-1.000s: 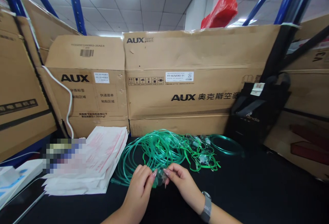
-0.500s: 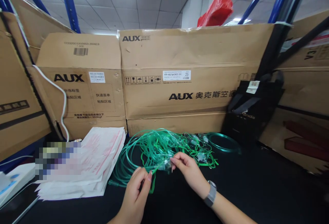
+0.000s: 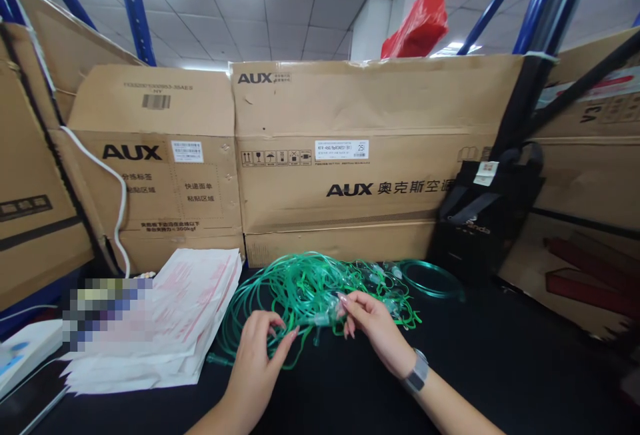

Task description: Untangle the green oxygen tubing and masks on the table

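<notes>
A heap of green oxygen tubing (image 3: 295, 282) lies on the black table, with clear plastic masks and bright green elastic straps mixed in. At its front edge, my right hand (image 3: 367, 318) pinches the rim of a clear oxygen mask (image 3: 333, 308) between thumb and fingers. The mask's pale connector (image 3: 319, 320) points left, toward my other hand. My left hand (image 3: 263, 348) is open beside the tubing, thumb and forefinger apart, with nothing visibly gripped. A green strap loops down just right of its thumb. A tube end (image 3: 219, 359) rests at the heap's left.
A stack of white printed bags (image 3: 195, 322) lies to the left. Large cardboard boxes (image 3: 370, 215) wall off the back. One coil of green tubing (image 3: 433, 282) sits at the right, near a black bag (image 3: 485, 215). A white cable (image 3: 123, 202) hangs at left.
My left hand has let go of the green strap and spread its fingers, shifting slightly left. My right hand still holds the mask, now a little further right. The strap has dropped slack.
</notes>
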`<state>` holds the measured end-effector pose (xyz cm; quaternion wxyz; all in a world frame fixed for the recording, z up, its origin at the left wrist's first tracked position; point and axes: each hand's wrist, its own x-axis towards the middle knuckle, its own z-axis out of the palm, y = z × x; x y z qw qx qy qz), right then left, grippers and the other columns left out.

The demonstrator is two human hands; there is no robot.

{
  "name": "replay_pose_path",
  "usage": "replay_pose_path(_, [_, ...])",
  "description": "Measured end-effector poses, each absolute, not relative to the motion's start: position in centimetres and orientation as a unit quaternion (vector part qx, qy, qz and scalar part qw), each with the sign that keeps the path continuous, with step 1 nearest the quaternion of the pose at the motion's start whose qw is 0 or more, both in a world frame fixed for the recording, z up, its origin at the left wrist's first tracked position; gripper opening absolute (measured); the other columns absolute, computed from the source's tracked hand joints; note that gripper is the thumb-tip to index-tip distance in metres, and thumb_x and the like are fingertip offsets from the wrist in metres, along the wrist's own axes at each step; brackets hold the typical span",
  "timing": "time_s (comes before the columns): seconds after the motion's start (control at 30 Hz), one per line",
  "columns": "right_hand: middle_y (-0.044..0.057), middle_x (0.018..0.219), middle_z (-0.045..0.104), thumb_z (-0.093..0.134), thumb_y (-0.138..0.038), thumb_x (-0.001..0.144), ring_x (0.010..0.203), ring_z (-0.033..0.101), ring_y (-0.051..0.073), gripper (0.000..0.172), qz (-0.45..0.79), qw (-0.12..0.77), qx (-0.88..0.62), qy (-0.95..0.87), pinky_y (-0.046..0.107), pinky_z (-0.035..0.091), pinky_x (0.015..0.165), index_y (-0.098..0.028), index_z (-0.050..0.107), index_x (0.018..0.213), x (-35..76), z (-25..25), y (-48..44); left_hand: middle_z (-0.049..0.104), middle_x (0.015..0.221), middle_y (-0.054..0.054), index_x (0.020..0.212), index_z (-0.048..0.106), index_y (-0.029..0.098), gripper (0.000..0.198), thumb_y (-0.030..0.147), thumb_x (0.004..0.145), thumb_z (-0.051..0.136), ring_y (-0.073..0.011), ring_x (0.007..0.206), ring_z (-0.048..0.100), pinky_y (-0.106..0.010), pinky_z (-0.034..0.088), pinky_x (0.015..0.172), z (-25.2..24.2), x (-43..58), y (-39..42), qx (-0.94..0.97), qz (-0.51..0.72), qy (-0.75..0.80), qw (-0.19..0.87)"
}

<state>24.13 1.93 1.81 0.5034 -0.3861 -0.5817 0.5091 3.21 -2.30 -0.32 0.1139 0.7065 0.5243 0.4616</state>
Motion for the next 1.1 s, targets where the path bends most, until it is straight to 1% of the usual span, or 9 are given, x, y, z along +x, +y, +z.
replay_pose_path(0.07, [-0.006,0.046,0.046,0.059,-0.047,0.073,0.038,0.039,0.007,0.033,0.501,0.469,-0.386,-0.617,0.021,0.033,0.042,-0.016,0.055,0.063,23.8,2.0,1.3,0.053,0.092,-0.006,0.095,0.051,0.020,0.022,0.033,0.078,0.056,-0.0218,0.087,0.052,-0.034,0.043,0.075,-0.3,3.0,-2.3,0.693,0.497,0.511,0.107])
replay_pose_path(0.17, [-0.003,0.057,0.049,0.057,-0.041,0.077,0.050,0.043,0.008,0.028,0.446,0.415,-0.356,-0.708,0.021,0.037,0.050,-0.017,0.059,0.064,23.4,2.4,0.2,0.055,0.107,-0.007,0.109,0.050,0.023,0.038,0.031,0.074,0.062,-0.0219,0.099,0.051,-0.034,0.043,0.083,-0.2,3.4,-3.0,0.734,0.478,0.453,0.164])
replay_pose_path(0.3, [0.001,0.079,0.052,0.058,-0.034,0.078,0.069,0.051,0.012,0.016,0.429,0.424,-0.290,-0.743,0.026,0.045,0.066,-0.020,0.062,0.085,22.5,2.2,-1.0,0.065,0.090,-0.003,0.089,0.062,0.023,0.021,0.028,0.069,0.067,-0.0209,0.088,0.058,-0.032,0.044,0.081,-0.2,4.5,-3.9,0.738,0.437,0.447,0.256])
replay_pose_path(0.4, [0.003,0.093,0.048,0.056,-0.028,0.081,0.071,0.052,0.011,0.026,0.392,0.486,-0.297,-0.723,0.028,0.047,0.069,-0.024,0.052,0.106,22.0,1.5,-1.3,0.067,0.077,-0.001,0.074,0.062,0.020,0.012,0.025,0.067,0.069,-0.0202,0.080,0.061,-0.031,0.045,0.077,0.0,4.8,-3.9,0.672,0.463,0.483,0.318])
replay_pose_path(0.5, [0.005,0.098,0.046,0.048,-0.020,0.085,0.087,0.051,0.015,0.021,0.273,0.491,-0.300,-0.771,0.033,0.045,0.081,-0.025,0.051,0.105,21.9,1.0,-1.5,0.068,0.075,-0.001,0.077,0.062,0.019,0.014,0.021,0.065,0.069,-0.0192,0.078,0.062,-0.029,0.045,0.076,0.2,4.6,-3.4,0.624,0.491,0.469,0.386])
replay_pose_path(0.63, [0.006,0.105,0.046,0.044,-0.011,0.085,0.099,0.047,0.017,0.031,0.211,0.417,-0.291,-0.835,0.033,0.041,0.089,-0.026,0.048,0.112,22.0,0.9,-1.7,0.069,0.075,-0.001,0.082,0.064,0.018,0.019,0.019,0.064,0.068,-0.0186,0.076,0.061,-0.028,0.046,0.075,-0.2,4.4,-2.8,0.607,0.498,0.450,0.425])
replay_pose_path(0.8, [0.005,0.103,0.048,0.048,-0.012,0.084,0.097,0.048,0.016,0.026,0.207,0.366,-0.311,-0.852,0.031,0.042,0.086,-0.024,0.051,0.107,22.4,1.1,-1.2,0.068,0.077,-0.002,0.089,0.063,0.018,0.024,0.018,0.065,0.067,-0.0185,0.077,0.060,-0.029,0.045,0.076,-1.1,4.4,-2.5,0.617,0.482,0.455,0.424])
replay_pose_path(0.93, [0.004,0.096,0.050,0.053,-0.017,0.081,0.079,0.051,0.014,0.020,0.233,0.310,-0.334,-0.859,0.028,0.046,0.073,-0.023,0.052,0.100,22.8,1.1,-0.8,0.067,0.081,-0.002,0.088,0.063,0.019,0.022,0.017,0.066,0.065,-0.0188,0.079,0.060,-0.029,0.044,0.077,-1.4,4.5,-2.6,0.648,0.454,0.468,0.392])
replay_pose_path(1.1, [0.004,0.091,0.050,0.048,-0.019,0.084,0.076,0.048,0.014,0.009,0.216,0.297,-0.330,-0.870,0.028,0.044,0.069,-0.021,0.050,0.092,22.9,1.4,-0.9,0.065,0.076,-0.001,0.086,0.063,0.020,0.021,0.012,0.067,0.062,-0.0187,0.076,0.059,-0.032,0.043,0.078,-1.1,4.7,-3.1,0.676,0.447,0.463,0.358])
